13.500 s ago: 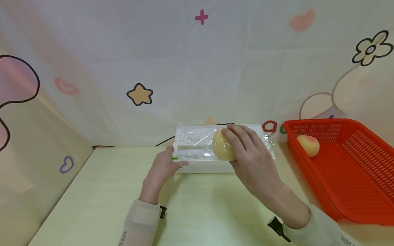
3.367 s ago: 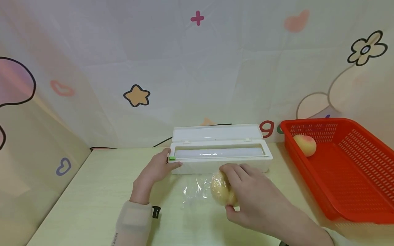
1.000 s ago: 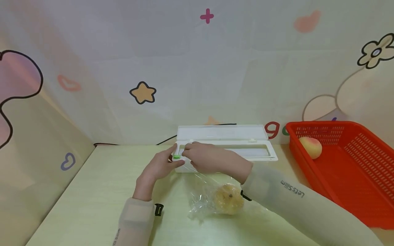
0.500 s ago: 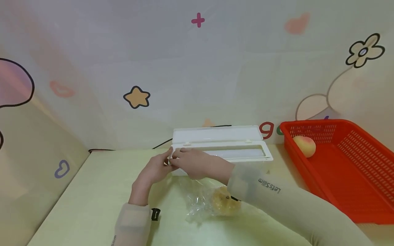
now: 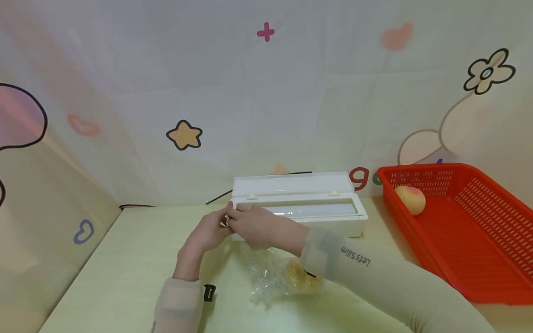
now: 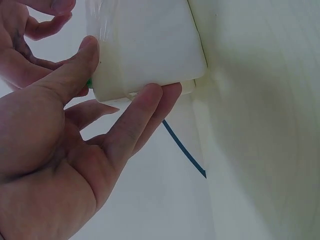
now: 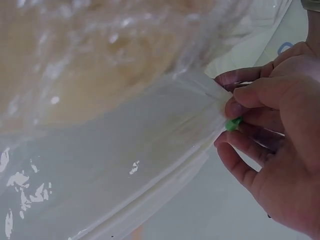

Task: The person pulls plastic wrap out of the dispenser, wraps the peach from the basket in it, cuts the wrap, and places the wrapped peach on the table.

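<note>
A white cling film dispenser (image 5: 333, 226) stands at the back of the table, its lid raised and the film roll showing. My left hand (image 5: 210, 231) grips its left end, thumb on the front and fingers round the end face (image 6: 150, 45). At that same corner, my right hand (image 5: 260, 227) pinches the small green slider cutter (image 7: 233, 124). Film (image 5: 262, 277) stretches from the dispenser's front down to a peach (image 5: 294, 277) on the table. The peach lies in crumpled film, partly hidden by my right sleeve.
On the right stands a red plastic basket (image 5: 462, 259) with another peach (image 5: 411, 200) in its back left corner. A patterned cloth (image 5: 291, 101) hangs behind the table. A dark cable (image 5: 218, 196) runs behind the dispenser.
Earlier my right hand drew the peach and film from over the dispenser to the table in front. It let go of the peach, then moved left to the slider. My left hand stayed put.
</note>
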Available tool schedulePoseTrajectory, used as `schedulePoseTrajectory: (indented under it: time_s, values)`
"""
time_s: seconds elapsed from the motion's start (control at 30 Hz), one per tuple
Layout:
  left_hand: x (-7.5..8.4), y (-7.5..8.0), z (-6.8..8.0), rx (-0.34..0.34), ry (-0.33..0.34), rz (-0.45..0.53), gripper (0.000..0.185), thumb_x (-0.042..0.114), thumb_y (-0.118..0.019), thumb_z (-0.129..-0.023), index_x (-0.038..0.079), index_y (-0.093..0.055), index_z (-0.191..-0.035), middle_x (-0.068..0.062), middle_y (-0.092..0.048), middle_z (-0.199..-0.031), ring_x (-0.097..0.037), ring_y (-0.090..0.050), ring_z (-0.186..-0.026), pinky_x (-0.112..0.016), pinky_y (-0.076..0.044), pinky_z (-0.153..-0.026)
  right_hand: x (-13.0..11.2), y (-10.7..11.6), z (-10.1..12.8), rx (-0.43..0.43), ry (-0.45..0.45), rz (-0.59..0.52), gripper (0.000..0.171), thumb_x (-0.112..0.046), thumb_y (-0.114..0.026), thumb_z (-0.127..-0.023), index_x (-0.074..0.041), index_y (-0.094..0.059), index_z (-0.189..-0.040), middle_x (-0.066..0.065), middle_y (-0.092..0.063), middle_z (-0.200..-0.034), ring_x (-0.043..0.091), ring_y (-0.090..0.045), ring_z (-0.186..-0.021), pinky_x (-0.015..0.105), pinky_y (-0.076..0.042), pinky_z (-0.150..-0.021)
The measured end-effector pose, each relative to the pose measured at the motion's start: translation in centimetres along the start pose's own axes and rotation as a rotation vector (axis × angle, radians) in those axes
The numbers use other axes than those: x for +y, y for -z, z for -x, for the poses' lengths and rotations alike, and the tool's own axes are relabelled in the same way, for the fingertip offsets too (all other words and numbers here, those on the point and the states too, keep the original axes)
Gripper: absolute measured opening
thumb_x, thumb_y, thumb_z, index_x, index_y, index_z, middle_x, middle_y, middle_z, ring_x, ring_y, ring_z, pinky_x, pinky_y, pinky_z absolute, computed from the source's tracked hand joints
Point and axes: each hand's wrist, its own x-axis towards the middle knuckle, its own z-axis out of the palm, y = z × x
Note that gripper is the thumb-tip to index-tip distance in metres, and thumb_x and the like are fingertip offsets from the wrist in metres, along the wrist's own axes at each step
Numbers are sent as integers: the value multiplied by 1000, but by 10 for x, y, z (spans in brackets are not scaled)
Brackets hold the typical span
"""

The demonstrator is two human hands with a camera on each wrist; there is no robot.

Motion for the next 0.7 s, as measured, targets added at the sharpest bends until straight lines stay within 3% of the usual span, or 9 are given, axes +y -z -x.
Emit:
schedulePoseTrajectory:
  time_s: [0.27, 0.57, 0.7]
  values:
    - [-3, 1, 0, 14, 7, 3, 66, 4, -68, -97, 0, -38, -156, -12, -68, -100, -18, -60, -76, -34, -50, -69, -4, 3, 1, 3, -8, -86, 43, -14, -70, -97, -7, -58, -138, 8, -49, -141, 22, -51, -129, 26, -50, -95]
    - [-6, 1, -1, 35, 64, 55, 64, 11, -70, -96, 4, -44, -154, -15, -71, -103, -20, -64, -77, -36, -52, -69, -2, 2, -1, 29, -1, -70, 34, -11, -71, -93, -6, -63, -126, 17, -41, -151, 27, -50, -132, 25, -50, -95]
    - [-6, 1, -2, 44, 88, 78, 64, 13, -70, -95, 7, -45, -154, -15, -71, -104, -20, -65, -76, -37, -52, -70, 0, 0, -1, 43, 19, -39, 33, -11, -70, -93, -6, -63, -126, 13, -48, -143, 23, -53, -125, 23, -47, -96]
